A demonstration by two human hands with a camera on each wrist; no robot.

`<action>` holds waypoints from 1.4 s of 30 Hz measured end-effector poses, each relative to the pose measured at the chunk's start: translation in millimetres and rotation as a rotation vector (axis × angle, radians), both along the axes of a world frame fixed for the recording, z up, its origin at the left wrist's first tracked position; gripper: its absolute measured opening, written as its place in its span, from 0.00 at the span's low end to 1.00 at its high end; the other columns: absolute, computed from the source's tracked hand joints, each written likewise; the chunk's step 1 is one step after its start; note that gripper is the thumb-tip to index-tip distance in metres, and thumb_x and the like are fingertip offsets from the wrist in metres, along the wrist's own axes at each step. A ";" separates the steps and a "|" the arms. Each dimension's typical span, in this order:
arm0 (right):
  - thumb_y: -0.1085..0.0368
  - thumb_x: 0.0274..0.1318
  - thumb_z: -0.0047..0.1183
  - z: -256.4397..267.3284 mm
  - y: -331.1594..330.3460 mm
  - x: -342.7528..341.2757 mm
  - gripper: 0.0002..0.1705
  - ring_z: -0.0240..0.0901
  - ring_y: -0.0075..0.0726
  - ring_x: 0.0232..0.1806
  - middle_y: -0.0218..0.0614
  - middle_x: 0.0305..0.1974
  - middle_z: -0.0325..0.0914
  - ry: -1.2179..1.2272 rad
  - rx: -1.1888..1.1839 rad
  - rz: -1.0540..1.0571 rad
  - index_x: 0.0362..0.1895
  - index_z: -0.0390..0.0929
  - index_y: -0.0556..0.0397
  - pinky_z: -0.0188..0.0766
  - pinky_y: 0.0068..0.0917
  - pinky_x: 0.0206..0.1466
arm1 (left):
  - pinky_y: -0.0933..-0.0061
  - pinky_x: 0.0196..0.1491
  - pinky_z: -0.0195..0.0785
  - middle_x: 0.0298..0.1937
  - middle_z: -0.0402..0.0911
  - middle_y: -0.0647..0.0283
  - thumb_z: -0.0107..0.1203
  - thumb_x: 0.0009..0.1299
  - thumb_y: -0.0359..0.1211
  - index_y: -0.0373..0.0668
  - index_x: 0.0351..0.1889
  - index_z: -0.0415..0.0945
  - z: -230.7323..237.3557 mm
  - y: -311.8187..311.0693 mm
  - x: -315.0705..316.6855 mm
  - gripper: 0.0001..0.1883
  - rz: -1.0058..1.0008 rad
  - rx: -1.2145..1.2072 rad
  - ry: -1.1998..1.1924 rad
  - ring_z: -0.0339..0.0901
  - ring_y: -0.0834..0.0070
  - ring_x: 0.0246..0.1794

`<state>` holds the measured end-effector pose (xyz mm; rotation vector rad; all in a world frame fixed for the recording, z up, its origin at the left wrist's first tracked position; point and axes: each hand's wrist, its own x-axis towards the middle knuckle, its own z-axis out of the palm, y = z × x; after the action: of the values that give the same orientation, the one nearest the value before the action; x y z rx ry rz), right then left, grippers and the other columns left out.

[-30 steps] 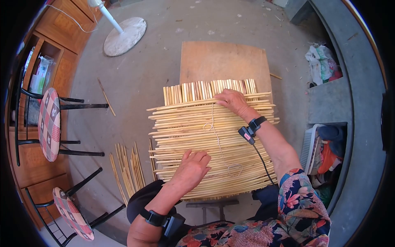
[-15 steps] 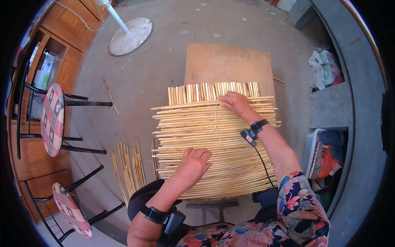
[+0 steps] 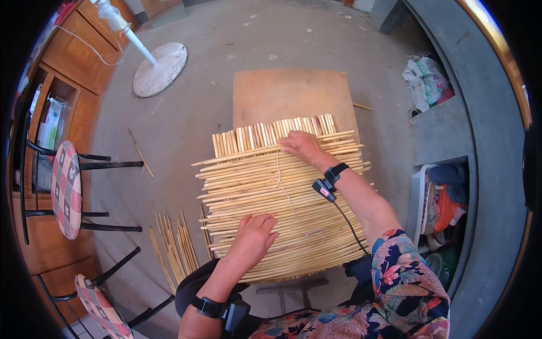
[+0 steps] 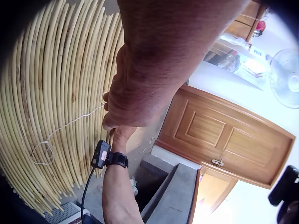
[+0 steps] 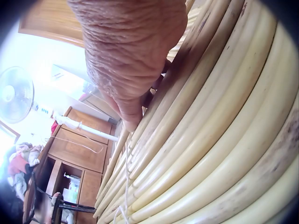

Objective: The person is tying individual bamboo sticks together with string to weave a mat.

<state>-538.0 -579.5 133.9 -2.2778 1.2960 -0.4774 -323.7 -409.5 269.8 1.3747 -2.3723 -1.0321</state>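
Observation:
A mat of pale, peeled sticks (image 3: 265, 198) lies across the person's lap, its rows strung side by side. At its far edge the right hand (image 3: 304, 147) grips the last stick (image 3: 226, 159), fingers curled over it beside a thin white string (image 3: 278, 164). In the right wrist view, the thumb or fingertip of the right hand (image 5: 133, 70) presses at the stick where the string (image 5: 127, 172) comes down. The left hand (image 3: 251, 237) lies over the mat's near left part with relaxed fingers. Seen from the left wrist, the left hand (image 4: 135, 98) overlaps the string's upper end.
Short upright stick ends (image 3: 271, 134) line the far edge, in front of a brown board (image 3: 291, 96). Loose sticks (image 3: 172, 243) lie on the floor at left, near two checked chairs (image 3: 66, 189). A plastic basket (image 3: 416, 206) stands at right. A white stand's round base (image 3: 161, 70) is farther back.
The head view has shifted and tilted a little. Both hands keep about the same places on the mat.

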 end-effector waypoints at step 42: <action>0.59 0.41 0.56 92.3 47.2 27.6 0.13 0.66 0.34 0.29 0.28 0.24 0.66 -0.018 -0.273 0.260 0.35 0.76 0.42 0.64 0.29 0.32 | 0.65 0.53 0.61 0.48 0.70 0.51 0.52 0.61 0.28 0.36 0.46 0.69 6.3 -16.2 13.1 0.15 0.374 -0.258 0.177 0.67 0.56 0.50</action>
<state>-510.4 -532.3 226.3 -2.6130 0.9536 -0.6104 -310.6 -425.6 276.1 1.4821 -1.9409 -0.6874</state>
